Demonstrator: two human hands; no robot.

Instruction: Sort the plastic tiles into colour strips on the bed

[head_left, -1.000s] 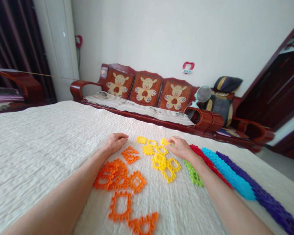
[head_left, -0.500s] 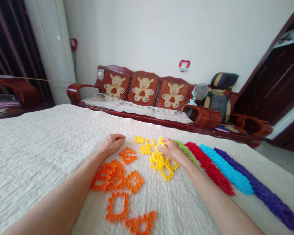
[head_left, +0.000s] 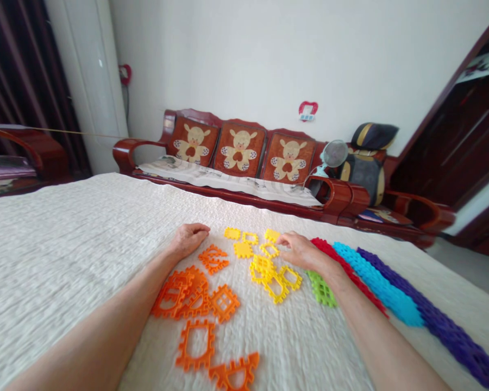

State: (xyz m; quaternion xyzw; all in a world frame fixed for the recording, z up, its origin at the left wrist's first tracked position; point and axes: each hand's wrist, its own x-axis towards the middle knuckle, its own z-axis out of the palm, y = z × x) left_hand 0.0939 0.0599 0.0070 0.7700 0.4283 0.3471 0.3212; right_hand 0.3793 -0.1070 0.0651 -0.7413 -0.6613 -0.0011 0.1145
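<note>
Spread wide across the lower frame: white quilted bedcover [head_left: 65, 244], bare over the whole left half and along the far edge before the red wooden sofa [head_left: 244, 163] at upper centre. Laid diagonally at lower right: rows of joined tiles, purple row [head_left: 444, 320], blue row [head_left: 375, 282], red row [head_left: 346, 266], short green row [head_left: 321, 288] partly under the right forearm. At centre and lower centre: loose orange pieces [head_left: 195, 304], open-framed squares and arches with toothed edges, some overlapping. Just right of those, in mid-frame: yellow pieces [head_left: 269, 269], small toothed square frames, a linked cluster nearer and four singles farther up. Right hand [head_left: 299, 248] palm down, fingers loosely curled, fingertips touching the farthest right yellow tile [head_left: 272, 235]; gripped or merely touched, cannot tell. Left hand [head_left: 189, 236] resting loosely curled on the cover, holding nothing, just upper left of the topmost orange piece [head_left: 214, 259]. Open cover between the two hands, above the yellow singles.
</note>
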